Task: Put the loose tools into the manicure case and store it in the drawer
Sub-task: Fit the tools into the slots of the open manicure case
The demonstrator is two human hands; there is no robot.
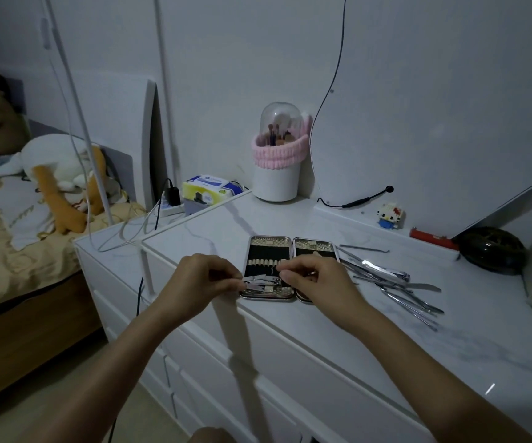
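- The manicure case (269, 251) lies open at the frame's centre on the white dresser top (386, 330), its two halves side by side, long axes running up-frame.
- The left hand (205, 279) pinches a nail clipper (262, 282) lying crosswise over the case's lower left half.
- The right hand (314, 278), fingers curled, pinches its other end.
- The loose tools (392, 282) lie piled right of the case, mostly pointing toward the lower right.

A single wide-angle camera worn on the head looks forward and down over a white worktop (370, 314), both forearms reaching in from the bottom edge. The view sits close above the hands, facing the wall behind, with a bed (8, 251) at far left.
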